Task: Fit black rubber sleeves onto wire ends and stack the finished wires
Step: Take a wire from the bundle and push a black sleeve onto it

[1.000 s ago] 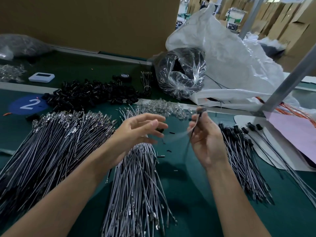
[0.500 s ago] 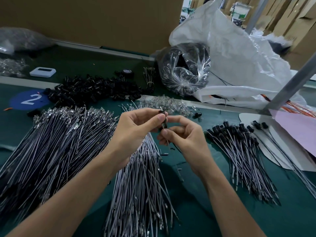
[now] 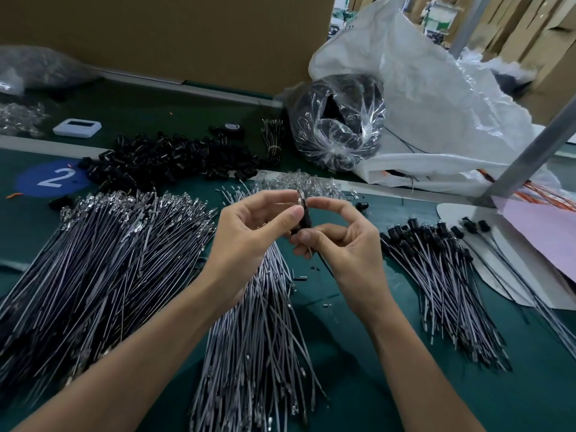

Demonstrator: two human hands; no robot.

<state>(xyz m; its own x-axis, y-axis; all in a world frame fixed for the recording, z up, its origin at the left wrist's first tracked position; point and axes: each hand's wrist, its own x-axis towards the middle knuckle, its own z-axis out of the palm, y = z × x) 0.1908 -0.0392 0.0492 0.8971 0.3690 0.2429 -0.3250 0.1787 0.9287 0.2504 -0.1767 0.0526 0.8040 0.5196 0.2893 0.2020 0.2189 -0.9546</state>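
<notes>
**Sleeve upright between two pinching hands**

The left hand [image 3: 249, 241] pinched the wire's metal end [image 3: 300, 197]. Just below it the black rubber sleeve [image 3: 307, 218] stood nearly upright, gripped, it seemed, in the right hand [image 3: 346, 247]. The stack of finished wires [image 3: 436, 275] lay on the counter [image 3: 530, 400] to the right, nearer the right hand.

Factory assembly line: wire bundles [image 3: 103, 260], cardboard cartons [image 3: 530, 32].
</notes>
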